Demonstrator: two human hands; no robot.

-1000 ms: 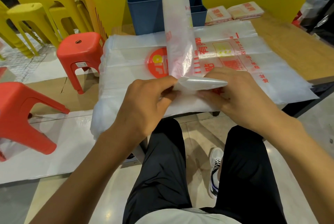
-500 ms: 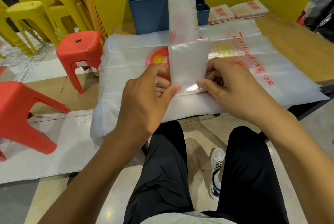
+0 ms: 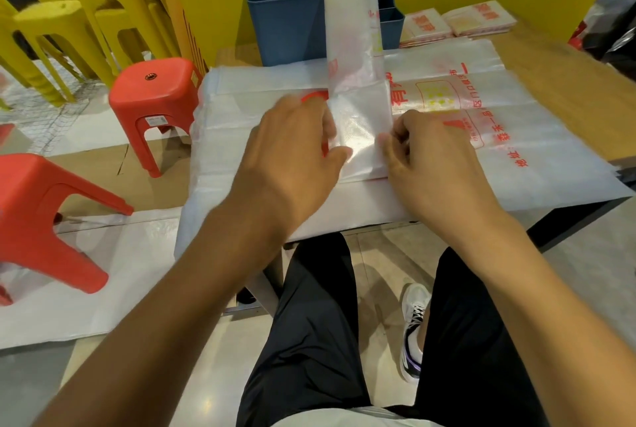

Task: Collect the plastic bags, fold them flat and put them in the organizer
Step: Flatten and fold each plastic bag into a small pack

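A translucent white plastic bag (image 3: 359, 123), folded into a narrow strip, lies over a stack of flat printed bags (image 3: 516, 137) on the table. Its near end is folded over; its far end (image 3: 351, 13) rises in front of the blue organizer (image 3: 285, 17). My left hand (image 3: 292, 147) pinches the left edge of the folded end between thumb and fingers. My right hand (image 3: 423, 151) pinches the right edge with curled fingers.
Small folded bag squares (image 3: 457, 22) lie right of the organizer by the yellow wall. Red stools (image 3: 155, 96) and yellow stools (image 3: 79, 13) stand on the left. The wooden table (image 3: 568, 89) shows at right. More plastic sheets (image 3: 103, 271) lie on the floor.
The folded end of the strip has been turned away from me and laid flat on the stack. Both hands moved forward with it and now hold its two side edges.
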